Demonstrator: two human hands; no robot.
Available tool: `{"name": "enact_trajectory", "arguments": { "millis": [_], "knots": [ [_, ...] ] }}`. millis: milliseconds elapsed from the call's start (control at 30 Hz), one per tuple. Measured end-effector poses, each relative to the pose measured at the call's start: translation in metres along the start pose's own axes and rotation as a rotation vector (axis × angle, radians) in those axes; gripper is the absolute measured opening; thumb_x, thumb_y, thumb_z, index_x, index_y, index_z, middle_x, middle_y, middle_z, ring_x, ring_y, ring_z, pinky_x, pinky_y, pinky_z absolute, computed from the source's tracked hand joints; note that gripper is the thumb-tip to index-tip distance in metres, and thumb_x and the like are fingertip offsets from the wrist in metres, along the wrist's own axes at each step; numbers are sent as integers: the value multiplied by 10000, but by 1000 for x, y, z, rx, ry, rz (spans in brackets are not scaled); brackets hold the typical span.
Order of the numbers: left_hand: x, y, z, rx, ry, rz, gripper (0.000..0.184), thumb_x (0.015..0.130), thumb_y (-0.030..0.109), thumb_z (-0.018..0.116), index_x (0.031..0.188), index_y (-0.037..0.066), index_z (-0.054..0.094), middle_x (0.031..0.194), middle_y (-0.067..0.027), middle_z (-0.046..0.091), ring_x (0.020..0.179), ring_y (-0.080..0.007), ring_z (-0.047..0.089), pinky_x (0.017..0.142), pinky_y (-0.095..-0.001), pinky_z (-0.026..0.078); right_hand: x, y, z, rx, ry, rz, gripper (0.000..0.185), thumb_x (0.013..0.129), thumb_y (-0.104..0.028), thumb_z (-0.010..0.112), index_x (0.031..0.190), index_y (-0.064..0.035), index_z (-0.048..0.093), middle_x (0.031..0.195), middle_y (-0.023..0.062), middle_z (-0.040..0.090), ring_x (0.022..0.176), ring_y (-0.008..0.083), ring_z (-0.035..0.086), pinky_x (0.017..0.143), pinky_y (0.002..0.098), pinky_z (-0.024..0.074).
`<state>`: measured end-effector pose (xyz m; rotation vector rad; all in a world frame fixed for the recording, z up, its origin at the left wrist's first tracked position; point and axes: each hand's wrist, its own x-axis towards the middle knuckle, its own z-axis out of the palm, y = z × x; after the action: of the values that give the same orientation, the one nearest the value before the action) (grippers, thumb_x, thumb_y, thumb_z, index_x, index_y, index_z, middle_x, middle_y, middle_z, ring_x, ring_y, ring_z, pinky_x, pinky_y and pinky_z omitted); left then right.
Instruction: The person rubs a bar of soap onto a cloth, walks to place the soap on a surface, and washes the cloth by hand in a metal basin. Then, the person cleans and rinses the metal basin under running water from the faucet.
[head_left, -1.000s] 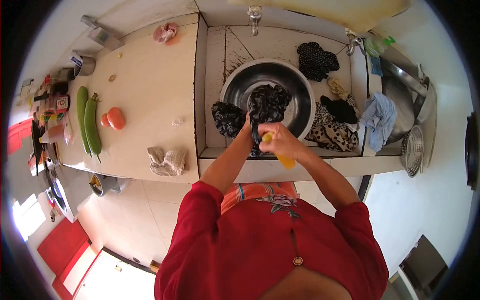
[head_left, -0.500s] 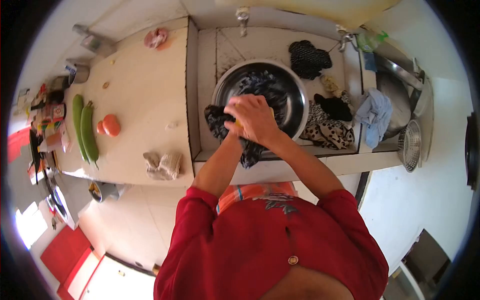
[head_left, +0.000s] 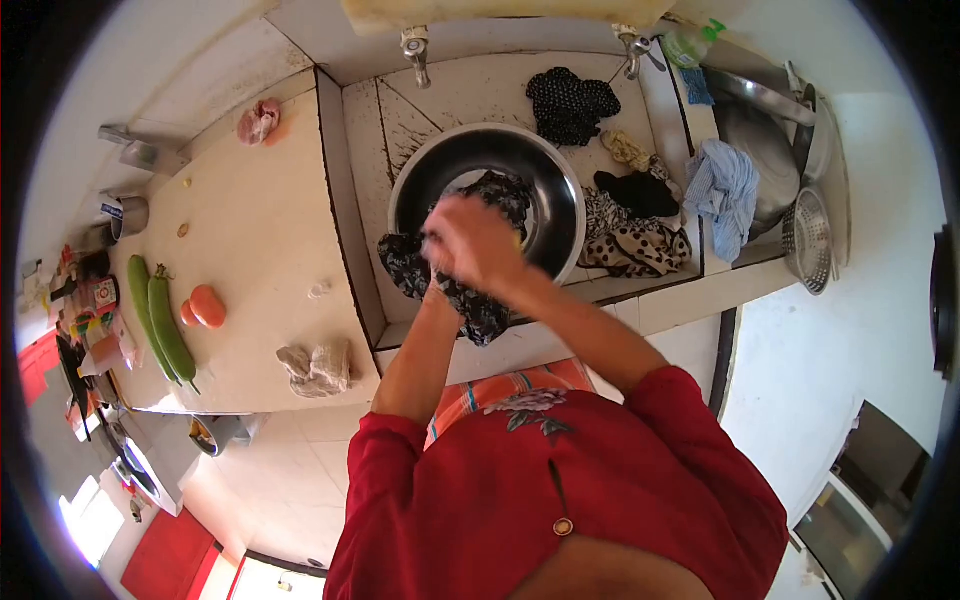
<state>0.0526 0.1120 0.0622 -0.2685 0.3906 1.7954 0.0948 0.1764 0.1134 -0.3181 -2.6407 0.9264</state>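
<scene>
A black cloth with a pale pattern (head_left: 482,318) is bunched over the near left rim of a steel basin (head_left: 572,215) and reaches into it. My left hand (head_left: 437,268), mostly hidden under my right, is closed on this cloth at the rim. On top lies my right hand (head_left: 475,243), blurred, its fingers curled and pressed to the cloth. A bit of a yellow bar, like soap (head_left: 517,240), shows beside the right palm.
The basin stands in a tiled sink below two taps (head_left: 415,55). Right of it lie a black dotted cloth (head_left: 570,105) and a spotted cloth (head_left: 640,250). A striped blue cloth (head_left: 725,190) hangs over the sink's right wall. Tomatoes (head_left: 207,306) and long green vegetables (head_left: 168,330) lie on the left counter.
My right hand has shifted over the cloth toward my left wrist, and less yellow shows. More of the cloth is bunched up inside the basin. The whole view has turned slightly.
</scene>
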Motion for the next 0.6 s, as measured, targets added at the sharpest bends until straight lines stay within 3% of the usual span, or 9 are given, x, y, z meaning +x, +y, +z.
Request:
{"name": "enact_trajectory", "arguments": {
  "millis": [67,133,233,300,367,400,433,600],
  "knots": [
    [-12,-14,8,-43,15,-2,458,940,389,419,1316,133,469,1291,-94,513,1191,-262,487,1019,-406,400,11,55,5,-251,87,141,291,795,-350,623,939,-98,600,912,91,559,831,316,558,697,412,477],
    [-23,-15,17,-93,95,-10,464,940,393,417,1319,130,470,1294,-96,514,1194,-268,488,1024,-414,396,9,103,2,-130,20,306,336,809,-380,602,874,-51,599,893,141,600,799,347,603,688,427,487],
    [-28,-12,27,-152,194,-35,527,908,462,439,1304,116,480,1284,-120,519,1173,-282,504,1015,-428,403,-8,106,-21,297,-92,640,421,829,-434,596,873,-17,632,888,159,642,771,317,634,698,385,495],
    [-17,-14,8,-95,337,-89,570,881,510,451,1288,112,492,1273,-126,524,1151,-281,517,997,-425,418,-33,79,-17,719,-200,768,507,818,-491,612,907,7,652,909,159,660,833,270,632,730,362,479],
    [-1,-27,-61,-13,555,-101,583,864,540,450,1248,107,519,1231,-135,542,1116,-280,532,968,-423,438,-50,33,-16,689,-256,677,528,748,-481,700,905,20,642,875,130,649,853,214,598,787,323,446],
    [8,-36,-108,41,702,-93,576,860,546,443,1217,104,539,1194,-140,558,1093,-280,542,949,-422,451,-58,30,-5,719,-228,685,381,798,-350,694,885,6,594,794,33,579,735,130,528,677,274,417],
    [9,-39,-118,105,743,-91,569,865,538,439,1216,101,539,1193,-141,558,1092,-279,542,947,-421,453,-59,34,-5,800,-271,720,359,770,-332,696,852,7,612,772,57,593,716,148,542,664,292,425],
    [3,-27,-90,238,451,-57,536,889,498,417,1214,88,537,1189,-141,559,1087,-279,542,936,-416,460,-52,23,-22,819,-383,584,206,713,-185,646,674,3,571,612,48,533,595,121,500,572,301,398]
  ]
}}
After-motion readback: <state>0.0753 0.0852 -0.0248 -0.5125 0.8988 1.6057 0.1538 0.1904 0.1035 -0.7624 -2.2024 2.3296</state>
